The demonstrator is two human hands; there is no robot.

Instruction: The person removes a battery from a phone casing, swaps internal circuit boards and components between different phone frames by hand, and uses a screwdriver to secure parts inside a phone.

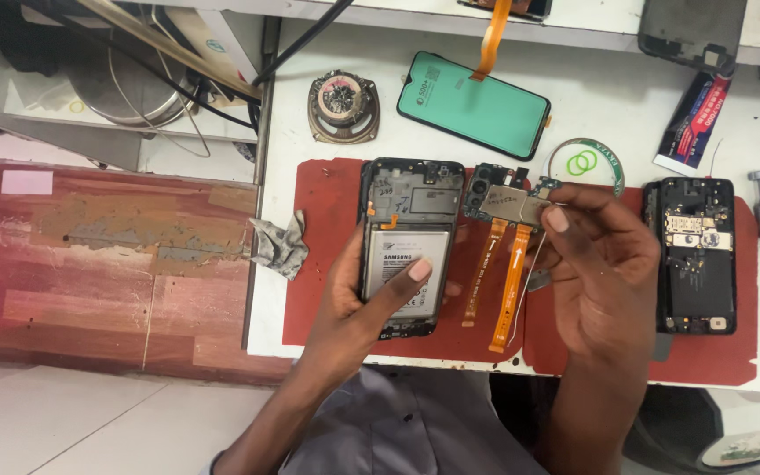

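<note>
Orange ribbon cables (510,277) dangle, board (512,204) half hidden.
Left hand (364,299) grips the opened phone (408,242); right hand (595,268) pinches the board, covering its lower edge.

Red mat (327,290) under everything, black phone frame (408,246) with a white battery (405,268), orange ribbon cables (510,281), a teal-green screen panel (475,104), and green rings (583,162), possibly rubber.

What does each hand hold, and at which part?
Left hand grips the opened phone at its lower half. Right hand pinches the circuit board at its right edge.
</note>
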